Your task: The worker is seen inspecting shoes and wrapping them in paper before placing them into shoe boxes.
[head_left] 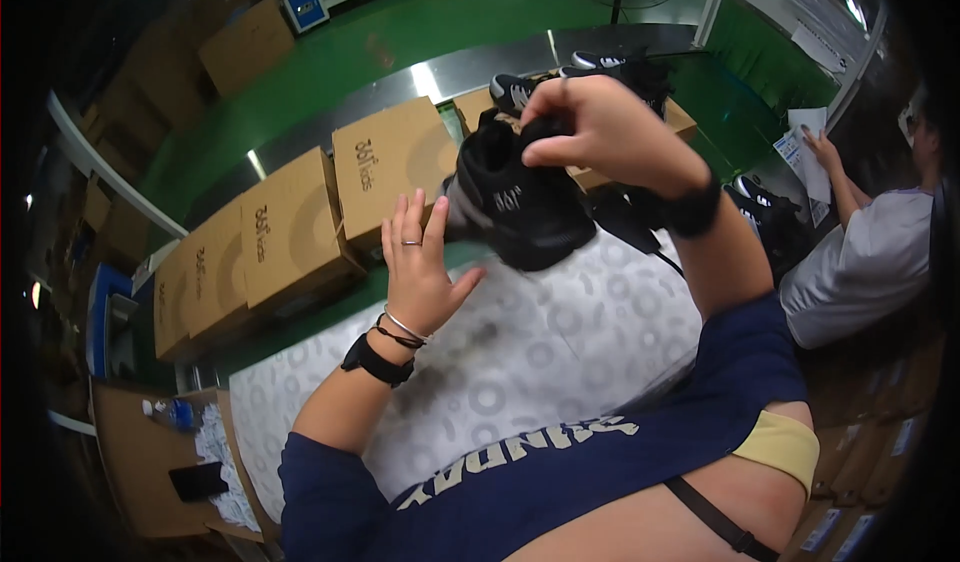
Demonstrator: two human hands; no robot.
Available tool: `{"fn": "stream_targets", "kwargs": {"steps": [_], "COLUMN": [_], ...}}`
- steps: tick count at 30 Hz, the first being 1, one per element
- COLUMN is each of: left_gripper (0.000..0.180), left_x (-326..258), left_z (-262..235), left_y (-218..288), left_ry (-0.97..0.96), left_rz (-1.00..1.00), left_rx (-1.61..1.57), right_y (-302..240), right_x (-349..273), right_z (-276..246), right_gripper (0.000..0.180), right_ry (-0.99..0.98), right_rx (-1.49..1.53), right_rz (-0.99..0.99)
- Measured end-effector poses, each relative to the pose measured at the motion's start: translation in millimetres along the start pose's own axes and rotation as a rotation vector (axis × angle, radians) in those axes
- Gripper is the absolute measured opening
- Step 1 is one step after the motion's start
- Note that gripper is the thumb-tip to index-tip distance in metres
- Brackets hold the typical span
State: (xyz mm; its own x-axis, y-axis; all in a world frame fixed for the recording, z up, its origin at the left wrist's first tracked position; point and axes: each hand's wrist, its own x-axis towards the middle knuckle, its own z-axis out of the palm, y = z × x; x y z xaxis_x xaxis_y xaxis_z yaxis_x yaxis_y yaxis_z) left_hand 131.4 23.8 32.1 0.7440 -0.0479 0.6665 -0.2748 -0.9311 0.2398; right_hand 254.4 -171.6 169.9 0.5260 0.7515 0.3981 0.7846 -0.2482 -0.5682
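**One black shoe held over the wrapping paper**

One black shoe point(525, 207) hangs above a sheet of white patterned paper point(520, 352) spread on the work surface. The right hand point(590, 127) is closed around the shoe's upper edge, near the collar, and carries its weight. The left hand point(420, 272) is open, fingers spread, palm turned toward the shoe's side and just beside it without gripping. A row of brown cardboard boxes point(300, 232) lies beyond the paper, and more dark shoes point(515, 90) sit on a box farther back. Another person in a white shirt point(865, 262) works at the right, handling papers of their own.

The step in hand looks like checking or readying the shoe before it goes down on the paper. Judging from this, the next move calls for the open hand to steady the sole while the shoe is lowered onto the sheet.
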Motion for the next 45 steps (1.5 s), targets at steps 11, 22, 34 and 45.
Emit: {"fn": "stream_targets", "kwargs": {"steps": [11,22,34,45], "left_gripper": [0.046,0.067,0.055,0.050], "left_x": [-120.1,-339.3,-332.0,-371.7], "left_z": [-98.6,-190.4,-191.7,-212.0], "left_y": [40.7,-31.8,-37.9,-80.7], "left_ry": [0.001,-0.290,-0.131,-0.077], "left_rz": [-1.070,-1.514,-1.345,-1.424], "left_rx": [-1.548,0.920,0.709,0.602], "right_y": [-37.7,-17.4,-17.0,-34.1], "right_x": [-26.3,-44.7,-51.7,-68.8], "right_z": [179.1,272.1,245.0,188.8], "right_gripper": [0.045,0.041,0.031,0.025], "right_ry": [0.005,-0.119,-0.070,-0.016], "right_rx": [1.328,0.769,0.153,0.179], "right_rz": [0.439,0.608,0.384,0.052]}}
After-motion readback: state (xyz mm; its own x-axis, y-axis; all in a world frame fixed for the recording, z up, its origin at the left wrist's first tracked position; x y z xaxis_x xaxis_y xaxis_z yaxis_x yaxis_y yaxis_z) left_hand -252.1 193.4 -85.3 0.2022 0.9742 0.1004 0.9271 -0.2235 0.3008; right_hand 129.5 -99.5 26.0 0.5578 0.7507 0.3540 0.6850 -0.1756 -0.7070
